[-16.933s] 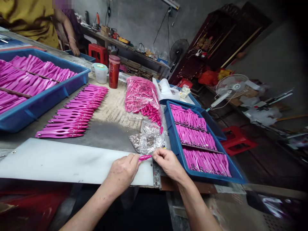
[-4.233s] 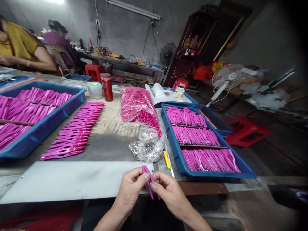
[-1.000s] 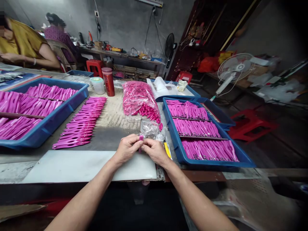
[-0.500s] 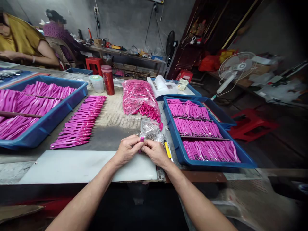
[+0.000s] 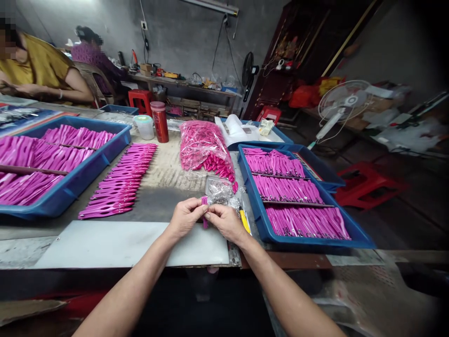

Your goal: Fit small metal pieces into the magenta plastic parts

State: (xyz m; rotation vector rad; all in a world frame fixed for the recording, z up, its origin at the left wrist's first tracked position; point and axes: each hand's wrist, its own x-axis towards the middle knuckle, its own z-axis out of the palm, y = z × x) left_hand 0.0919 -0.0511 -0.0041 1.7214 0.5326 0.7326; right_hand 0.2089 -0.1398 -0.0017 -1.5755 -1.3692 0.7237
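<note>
Magenta material shows between the hands: the held piece (image 5: 204, 201), pointing away from the body. I view it remotely through the head camera. The left hand (image 5: 186, 217) is closed, pinching the piece between thumb and forefinger; the right hand (image 5: 224, 223) is closed likewise from the opposite side. This opposed pinch appears to steady a slender part. Fingers cover most of it, so I cannot tell whether it is one part or two.

The piece sits over the far edge of the white board (image 5: 115, 245), towards its right end. Just beyond, a clear wrap of small metal parts (image 5: 228, 200) lies partly hidden; its nearness presumably shortens the reach. A yellow-handled tool (image 5: 244, 221) lies beside the wrap, near the right hand.

Farther out, a clear bag of pink parts (image 5: 199, 140) has its mouth facing the worker, I judge for easy picking. A row of magenta pieces (image 5: 117, 182) lies side by side, tips aligned, probably for orderly handling.

Outermost, the left tray (image 5: 87, 172) and right tray (image 5: 315, 244) hold similar pieces in ranks; dividers (image 5: 301, 203) seem to keep these apart.
</note>
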